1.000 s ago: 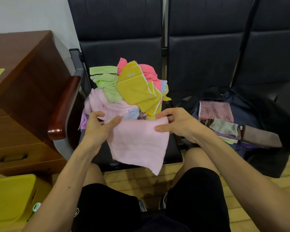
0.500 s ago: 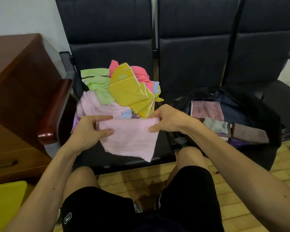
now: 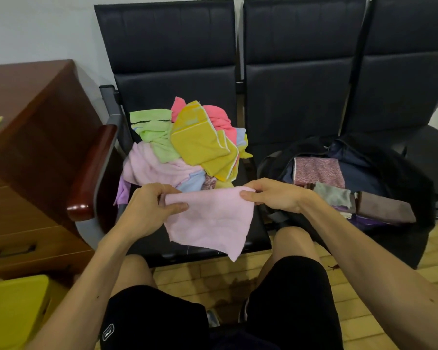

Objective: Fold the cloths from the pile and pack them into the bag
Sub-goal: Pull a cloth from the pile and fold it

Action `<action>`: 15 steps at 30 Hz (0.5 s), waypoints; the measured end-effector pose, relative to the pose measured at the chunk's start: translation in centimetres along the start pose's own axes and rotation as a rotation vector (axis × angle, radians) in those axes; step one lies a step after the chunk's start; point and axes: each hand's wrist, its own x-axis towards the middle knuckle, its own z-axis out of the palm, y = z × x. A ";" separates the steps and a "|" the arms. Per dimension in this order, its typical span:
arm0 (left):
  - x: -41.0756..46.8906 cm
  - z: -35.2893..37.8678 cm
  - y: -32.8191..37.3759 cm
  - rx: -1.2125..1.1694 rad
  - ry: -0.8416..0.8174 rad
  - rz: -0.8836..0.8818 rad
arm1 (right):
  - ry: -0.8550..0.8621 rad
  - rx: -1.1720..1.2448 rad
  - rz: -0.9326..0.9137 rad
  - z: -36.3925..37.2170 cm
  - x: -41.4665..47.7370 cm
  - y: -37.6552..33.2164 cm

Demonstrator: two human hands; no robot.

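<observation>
A pale pink cloth point(image 3: 213, 221) hangs over the front of the left black seat, held by its top edge. My left hand point(image 3: 149, 210) pinches its left corner and my right hand point(image 3: 273, 195) pinches its right corner. Behind it lies the pile of cloths point(image 3: 195, 147), with yellow, green, pink and light blue pieces heaped on the same seat. On the middle seat to the right stands an open dark bag point(image 3: 410, 178). Inside it lie folded cloths point(image 3: 319, 173) in maroon, grey and brown.
A wooden desk with drawers point(image 3: 36, 152) stands at the left, beside the seat's wooden armrest point(image 3: 91, 173). A yellow object point(image 3: 13, 309) sits at the lower left on the floor. My knees in black shorts are below the seat edge. Yellow tiled floor point(image 3: 352, 286) runs underneath.
The pink cloth has been drawn out wider between my hands, and both hands now pinch its top corners. The view shifted slightly to the left and down.
</observation>
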 end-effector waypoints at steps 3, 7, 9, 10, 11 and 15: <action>0.1 -0.1 0.4 0.010 0.001 0.069 | 0.025 0.305 -0.056 0.2 -0.5 0.6; -0.7 -0.2 2.9 -0.302 -0.021 0.119 | 0.151 1.021 -0.035 3.4 -1.3 1.4; -0.8 0.1 3.7 -0.473 -0.013 0.089 | 0.137 1.075 -0.016 6.1 -1.1 2.6; -0.6 0.2 3.8 -0.509 0.014 0.074 | 0.114 1.031 -0.015 7.3 -1.1 3.0; -0.5 0.2 3.7 -0.534 0.034 0.050 | 0.095 1.004 -0.025 8.5 -1.2 2.9; -0.1 -0.3 2.7 -0.663 0.014 -0.111 | 0.086 1.174 -0.104 11.4 -1.5 2.9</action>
